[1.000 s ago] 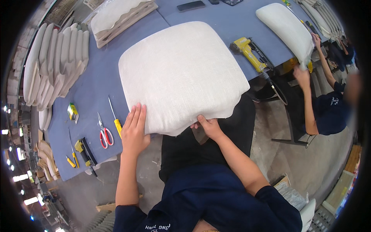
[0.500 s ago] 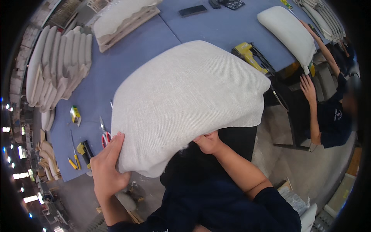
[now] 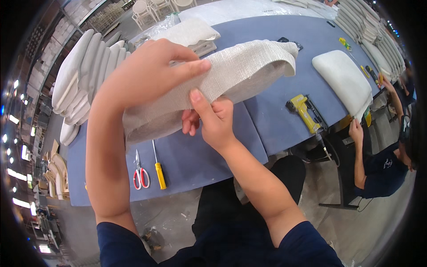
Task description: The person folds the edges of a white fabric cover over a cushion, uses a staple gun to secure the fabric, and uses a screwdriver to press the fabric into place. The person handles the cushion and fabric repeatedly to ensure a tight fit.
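Note:
Raised above the table is a chair pad covered in pale grey woven fabric (image 3: 249,58), held edge-up and tilted. Its fabric border stands out along the near side, and a greyer underside shows below that rim. My left hand (image 3: 151,71) is closed over the left part of the pad, thumb on the near face, other fingers hidden behind. With its thumb pressed on the fabric border near the middle, my right hand (image 3: 215,118) pinches the edge, fingers curled beneath. Scissors with red and white handles (image 3: 141,175) and a yellow-handled screwdriver (image 3: 160,175) lie below the pad.
A yellow staple gun (image 3: 307,113) with a hose rests on the blue-grey table (image 3: 209,164). Stacked pads (image 3: 80,75) stand at left, more pads (image 3: 371,35) at far right. A co-worker (image 3: 387,169) at right handles another pale pad (image 3: 342,78).
The pad has been lifted away from my lap and turned from its broad top face to its edge. My left hand has moved up over it; my right thumb now shows on the border.

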{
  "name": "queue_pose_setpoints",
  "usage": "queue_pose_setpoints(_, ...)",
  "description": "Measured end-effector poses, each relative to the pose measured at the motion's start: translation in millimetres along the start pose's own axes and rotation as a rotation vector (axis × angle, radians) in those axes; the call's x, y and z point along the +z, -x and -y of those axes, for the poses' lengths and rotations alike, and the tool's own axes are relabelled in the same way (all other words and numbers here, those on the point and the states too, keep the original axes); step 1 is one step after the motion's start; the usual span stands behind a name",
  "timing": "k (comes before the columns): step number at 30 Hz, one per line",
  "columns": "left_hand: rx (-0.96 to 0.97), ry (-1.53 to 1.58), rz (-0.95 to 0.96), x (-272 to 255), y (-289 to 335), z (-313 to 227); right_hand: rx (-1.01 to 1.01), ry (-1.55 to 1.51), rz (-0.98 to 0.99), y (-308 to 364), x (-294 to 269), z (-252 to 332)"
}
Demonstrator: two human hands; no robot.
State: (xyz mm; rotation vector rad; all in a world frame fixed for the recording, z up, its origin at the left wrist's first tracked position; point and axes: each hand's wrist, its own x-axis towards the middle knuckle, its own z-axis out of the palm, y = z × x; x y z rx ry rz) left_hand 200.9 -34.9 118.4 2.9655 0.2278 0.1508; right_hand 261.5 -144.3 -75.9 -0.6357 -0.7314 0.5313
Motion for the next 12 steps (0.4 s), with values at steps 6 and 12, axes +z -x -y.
queue_pose_setpoints(6,-0.215,0.294,0.266,4,-39,58,-0.079,0.173,-0.054,-31,7,-14)
queue_pose_setpoints(12,-0.152,0.270,0.206,11,-44,79,-0.192,0.254,-0.007,-49,-7,-27)
